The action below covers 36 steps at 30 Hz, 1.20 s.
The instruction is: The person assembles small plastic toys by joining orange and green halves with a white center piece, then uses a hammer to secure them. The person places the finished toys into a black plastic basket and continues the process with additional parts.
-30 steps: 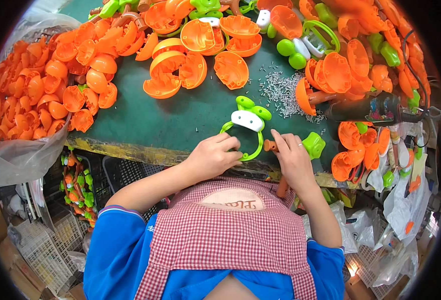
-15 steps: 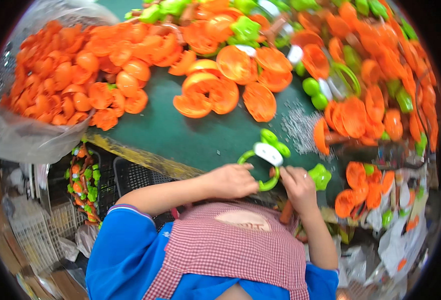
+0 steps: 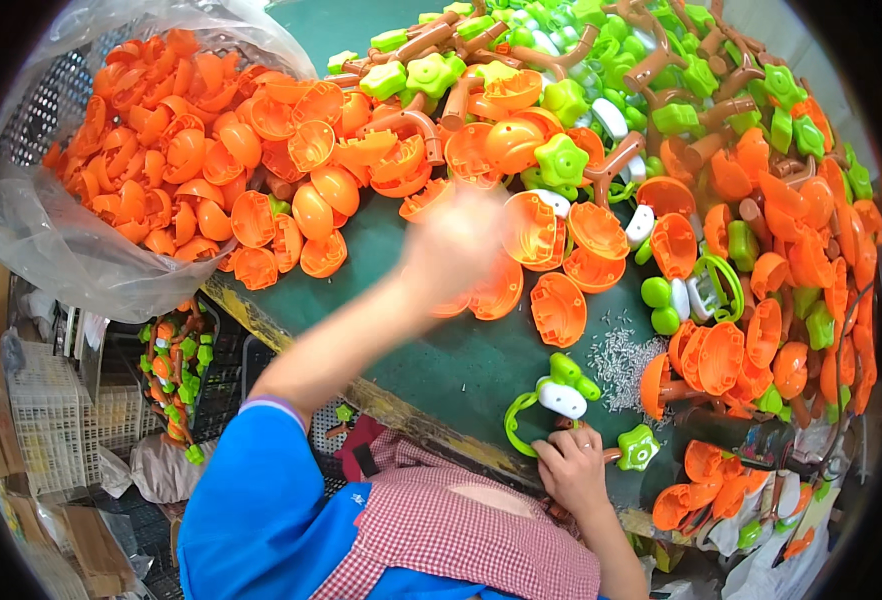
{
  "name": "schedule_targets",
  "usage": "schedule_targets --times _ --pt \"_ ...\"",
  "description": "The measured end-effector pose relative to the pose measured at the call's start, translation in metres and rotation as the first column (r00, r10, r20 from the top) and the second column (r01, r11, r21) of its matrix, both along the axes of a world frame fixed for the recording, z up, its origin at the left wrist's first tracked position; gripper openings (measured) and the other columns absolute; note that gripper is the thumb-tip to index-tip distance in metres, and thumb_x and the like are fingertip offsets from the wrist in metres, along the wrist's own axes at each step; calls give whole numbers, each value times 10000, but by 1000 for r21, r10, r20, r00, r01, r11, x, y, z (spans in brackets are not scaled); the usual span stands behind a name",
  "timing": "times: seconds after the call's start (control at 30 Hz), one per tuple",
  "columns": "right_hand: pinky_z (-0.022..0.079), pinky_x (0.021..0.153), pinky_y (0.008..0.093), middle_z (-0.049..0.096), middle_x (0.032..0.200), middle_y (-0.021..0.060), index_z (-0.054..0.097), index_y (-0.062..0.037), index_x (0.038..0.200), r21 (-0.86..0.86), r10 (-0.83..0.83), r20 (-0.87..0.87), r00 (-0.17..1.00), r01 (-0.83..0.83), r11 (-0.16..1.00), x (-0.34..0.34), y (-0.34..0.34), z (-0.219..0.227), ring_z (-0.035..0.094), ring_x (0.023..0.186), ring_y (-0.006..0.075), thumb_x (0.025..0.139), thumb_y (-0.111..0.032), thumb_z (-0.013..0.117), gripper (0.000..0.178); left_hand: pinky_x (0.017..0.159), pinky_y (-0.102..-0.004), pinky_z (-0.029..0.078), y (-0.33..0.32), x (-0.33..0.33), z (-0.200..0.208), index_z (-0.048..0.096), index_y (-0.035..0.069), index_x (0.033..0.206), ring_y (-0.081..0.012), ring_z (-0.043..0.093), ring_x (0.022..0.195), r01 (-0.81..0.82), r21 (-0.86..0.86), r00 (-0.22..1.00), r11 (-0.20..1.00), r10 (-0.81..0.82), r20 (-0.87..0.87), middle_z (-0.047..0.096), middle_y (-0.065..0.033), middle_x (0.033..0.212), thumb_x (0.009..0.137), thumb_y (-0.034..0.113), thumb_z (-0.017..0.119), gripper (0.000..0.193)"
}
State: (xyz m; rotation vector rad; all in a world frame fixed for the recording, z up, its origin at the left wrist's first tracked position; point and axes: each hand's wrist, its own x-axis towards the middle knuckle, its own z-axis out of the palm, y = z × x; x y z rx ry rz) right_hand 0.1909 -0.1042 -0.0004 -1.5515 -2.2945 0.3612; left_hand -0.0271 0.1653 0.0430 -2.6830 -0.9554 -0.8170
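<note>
My right hand (image 3: 573, 466) is closed near the table's front edge. Its fingers grip a toy assembly made of a green ring (image 3: 511, 424), a white oval part (image 3: 562, 399) with green rounded knobs (image 3: 573, 375), and a brown branch-like stick. A green star-shaped knob (image 3: 639, 447) sticks out to the right of the hand. My left hand (image 3: 458, 240) is stretched forward over the cup-shaped orange shells (image 3: 498, 288). Motion smears its fingers, so I cannot make out whether it holds a shell.
Orange shells fill a clear plastic bag (image 3: 91, 275) at the left. More shells, brown branch pieces (image 3: 616, 168) and green star knobs (image 3: 561, 160) are heaped at the back and right. Small metal pins (image 3: 621, 370) lie scattered on the green table (image 3: 431, 365), which has a worn yellow edge (image 3: 261, 325).
My left hand has left the green ring and reached forward to the orange shells. My right hand keeps the toy assembly, now lower in the picture. The view has shifted.
</note>
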Motion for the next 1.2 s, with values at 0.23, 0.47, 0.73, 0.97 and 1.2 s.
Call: schedule_targets --times 0.23,0.47,0.73,0.97,1.2 --pt "441 879 406 595 897 12 662 -121 879 61 28 -4 1000 -28 998 -2 0 -4 574 860 196 711 -149 701 175 822 -468 530 181 -56 28 682 25 952 -360 661 964 -675 -302 727 673 536 -430 692 -199 981 804 176 608 224" --pt "471 853 400 626 957 34 655 -79 902 152 68 -26 997 -63 986 4 -1 -6 596 870 203 713 -134 619 200 753 -468 538 140 -46 71 640 98 1070 -354 677 892 -488 -58 871 871 481 -99 695 -182 919 852 483 627 443" --pt "469 783 369 550 820 49 600 -64 837 -53 109 -35 993 -110 992 -7 -2 10 579 818 226 707 -93 661 146 616 -436 493 -150 -54 8 488 2 1121 -371 655 726 -71 -917 979 393 203 11 642 -191 782 946 319 593 378" --pt "503 710 351 605 751 41 614 -63 847 32 140 -178 974 -136 990 -3 -12 -9 604 743 218 731 -83 646 121 513 -338 475 -190 -56 -34 415 -46 1235 -220 616 526 42 -987 885 155 453 109 609 -97 671 953 276 586 462" --pt "508 706 339 618 751 30 619 -65 854 15 215 -189 958 -216 976 0 -15 -6 606 723 198 752 -94 607 106 591 -434 496 -188 -61 -45 411 -21 1219 -375 631 636 -75 -983 958 166 284 -25 618 -191 727 958 291 563 434"
